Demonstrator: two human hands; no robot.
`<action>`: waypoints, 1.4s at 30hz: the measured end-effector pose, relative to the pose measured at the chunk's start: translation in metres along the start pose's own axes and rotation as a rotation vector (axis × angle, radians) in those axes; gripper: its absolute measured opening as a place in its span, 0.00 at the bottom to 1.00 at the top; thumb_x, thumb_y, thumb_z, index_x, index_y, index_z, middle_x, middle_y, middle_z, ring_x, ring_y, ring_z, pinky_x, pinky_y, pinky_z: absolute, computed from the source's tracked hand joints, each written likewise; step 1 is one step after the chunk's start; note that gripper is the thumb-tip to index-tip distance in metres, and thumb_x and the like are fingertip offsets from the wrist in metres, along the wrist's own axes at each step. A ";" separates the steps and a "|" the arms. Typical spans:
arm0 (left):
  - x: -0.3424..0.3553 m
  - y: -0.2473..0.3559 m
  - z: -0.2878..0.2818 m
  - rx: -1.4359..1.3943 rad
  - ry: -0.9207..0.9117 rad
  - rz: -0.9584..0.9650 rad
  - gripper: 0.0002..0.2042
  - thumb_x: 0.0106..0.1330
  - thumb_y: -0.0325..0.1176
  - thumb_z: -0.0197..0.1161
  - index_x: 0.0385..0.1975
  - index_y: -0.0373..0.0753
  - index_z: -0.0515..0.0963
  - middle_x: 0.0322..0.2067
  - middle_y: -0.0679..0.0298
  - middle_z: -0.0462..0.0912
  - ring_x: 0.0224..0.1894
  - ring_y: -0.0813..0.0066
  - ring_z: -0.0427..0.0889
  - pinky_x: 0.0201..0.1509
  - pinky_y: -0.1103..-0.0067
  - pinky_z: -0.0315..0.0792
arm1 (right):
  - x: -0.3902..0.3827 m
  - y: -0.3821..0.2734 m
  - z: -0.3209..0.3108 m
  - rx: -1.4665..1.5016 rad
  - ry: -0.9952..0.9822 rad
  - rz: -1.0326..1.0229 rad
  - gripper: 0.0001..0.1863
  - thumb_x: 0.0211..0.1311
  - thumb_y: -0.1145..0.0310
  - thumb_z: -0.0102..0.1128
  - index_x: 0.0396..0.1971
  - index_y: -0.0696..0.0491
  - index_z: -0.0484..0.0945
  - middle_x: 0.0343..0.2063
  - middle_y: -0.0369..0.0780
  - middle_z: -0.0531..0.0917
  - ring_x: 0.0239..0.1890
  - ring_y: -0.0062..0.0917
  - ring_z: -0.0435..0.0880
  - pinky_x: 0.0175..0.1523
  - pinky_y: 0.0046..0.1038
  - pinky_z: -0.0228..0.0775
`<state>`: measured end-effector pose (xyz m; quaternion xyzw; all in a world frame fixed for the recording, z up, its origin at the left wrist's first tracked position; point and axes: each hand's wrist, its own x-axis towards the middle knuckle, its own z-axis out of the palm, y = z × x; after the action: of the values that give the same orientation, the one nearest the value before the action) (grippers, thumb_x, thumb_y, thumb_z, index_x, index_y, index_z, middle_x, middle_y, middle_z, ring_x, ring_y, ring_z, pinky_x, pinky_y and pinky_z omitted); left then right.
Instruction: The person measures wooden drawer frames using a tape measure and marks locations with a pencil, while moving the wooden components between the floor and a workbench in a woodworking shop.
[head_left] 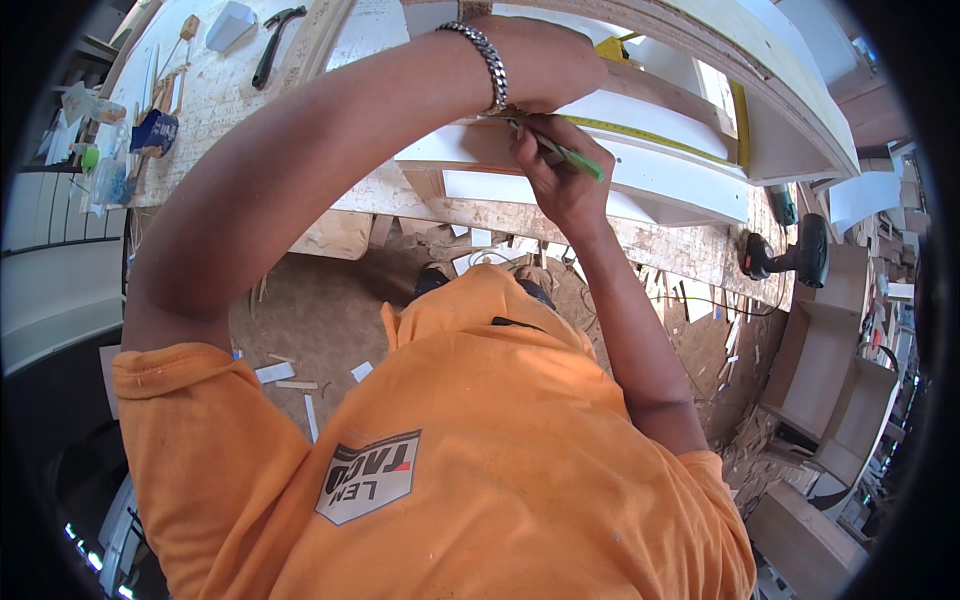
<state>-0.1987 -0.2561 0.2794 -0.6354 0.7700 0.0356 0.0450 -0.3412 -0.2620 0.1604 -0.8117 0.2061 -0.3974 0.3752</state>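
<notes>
Several things crowd the left end of my scuffed white bench (pixel 215 85): clear plastic containers (pixel 110 182) at its edge, a dark blue packet (pixel 155 133) beside them, then a white block (pixel 231 26) and a black hammer (pixel 275 45) lying further back. Below the bench, pale offcuts (pixel 275 372) are strewn over the brown floor (pixel 335 315). My left arm crosses from the left, a silver chain bracelet (pixel 486 58) round the wrist, and my left hand (pixel 560 62) is over the long white frame (pixel 680 190) on the bench; its fingers are hidden, so I cannot tell what they grip, if anything. Just below it, a green pen (pixel 586 163) slants across my right hand (pixel 566 188), pinched between thumb and fingers, its tip toward the wood under my left wrist. A yellow tape measure (pixel 610 48) shows just beyond my left knuckles, and a yellow blade (pixel 645 134) runs rightward along the frame from behind my right hand. Past the frame's right end, a black cordless drill (pixel 808 255) sits near the bench edge, and beyond it open wooden boxes (pixel 820 370) stand lower down.
</notes>
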 end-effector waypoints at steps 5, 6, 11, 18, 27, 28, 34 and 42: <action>0.002 0.000 0.000 0.015 -0.020 0.001 0.02 0.50 0.22 0.65 0.23 0.32 0.83 0.25 0.48 0.82 0.28 0.54 0.82 0.31 0.67 0.75 | 0.000 -0.002 0.000 -0.005 0.008 0.003 0.07 0.59 0.71 0.65 0.38 0.54 0.83 0.30 0.43 0.86 0.29 0.34 0.87 0.35 0.29 0.78; 0.000 -0.001 0.002 0.003 -0.005 -0.007 0.03 0.51 0.22 0.64 0.24 0.32 0.83 0.26 0.49 0.82 0.29 0.54 0.83 0.32 0.67 0.75 | 0.000 -0.001 0.000 -0.007 0.010 0.005 0.07 0.59 0.71 0.65 0.38 0.54 0.83 0.30 0.43 0.86 0.29 0.34 0.87 0.35 0.29 0.78; 0.000 -0.001 0.001 -0.002 -0.025 -0.027 0.04 0.52 0.24 0.64 0.27 0.34 0.84 0.29 0.50 0.83 0.33 0.55 0.84 0.35 0.67 0.77 | 0.000 -0.003 0.000 -0.008 0.007 0.016 0.07 0.59 0.72 0.65 0.37 0.54 0.83 0.29 0.43 0.86 0.29 0.34 0.87 0.35 0.29 0.78; -0.003 0.004 -0.010 0.019 -0.078 -0.034 0.04 0.52 0.24 0.64 0.26 0.34 0.84 0.29 0.50 0.83 0.32 0.55 0.84 0.35 0.67 0.76 | -0.001 -0.003 0.001 0.002 0.024 0.008 0.08 0.59 0.72 0.66 0.38 0.54 0.84 0.29 0.43 0.86 0.29 0.34 0.87 0.35 0.29 0.79; -0.003 0.003 -0.006 -0.011 -0.047 -0.037 0.04 0.53 0.23 0.64 0.26 0.34 0.84 0.30 0.51 0.83 0.33 0.55 0.84 0.35 0.67 0.77 | -0.001 -0.004 -0.001 -0.022 0.014 0.012 0.07 0.59 0.72 0.66 0.37 0.55 0.84 0.29 0.43 0.86 0.30 0.34 0.87 0.36 0.29 0.79; -0.003 0.002 -0.004 -0.016 -0.038 -0.039 0.04 0.53 0.23 0.64 0.26 0.34 0.84 0.30 0.51 0.84 0.33 0.55 0.84 0.36 0.67 0.77 | 0.000 -0.005 -0.001 -0.026 0.010 0.010 0.08 0.59 0.71 0.66 0.37 0.55 0.84 0.29 0.43 0.86 0.30 0.34 0.87 0.36 0.29 0.79; -0.001 0.002 -0.004 -0.004 -0.055 -0.037 0.05 0.51 0.23 0.66 0.28 0.35 0.85 0.31 0.51 0.84 0.33 0.56 0.84 0.36 0.67 0.77 | -0.001 -0.003 -0.001 -0.029 0.037 -0.036 0.08 0.59 0.71 0.66 0.38 0.54 0.84 0.29 0.43 0.86 0.29 0.35 0.87 0.35 0.30 0.79; 0.000 0.003 -0.005 -0.024 -0.083 -0.065 0.05 0.51 0.23 0.66 0.28 0.34 0.85 0.29 0.52 0.84 0.33 0.56 0.85 0.36 0.67 0.77 | -0.002 0.001 -0.001 -0.048 0.018 -0.040 0.08 0.60 0.70 0.66 0.39 0.55 0.84 0.29 0.42 0.86 0.28 0.29 0.86 0.35 0.27 0.78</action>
<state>-0.2020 -0.2564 0.2842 -0.6586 0.7460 0.0695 0.0705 -0.3430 -0.2616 0.1590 -0.8208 0.2026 -0.4070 0.3457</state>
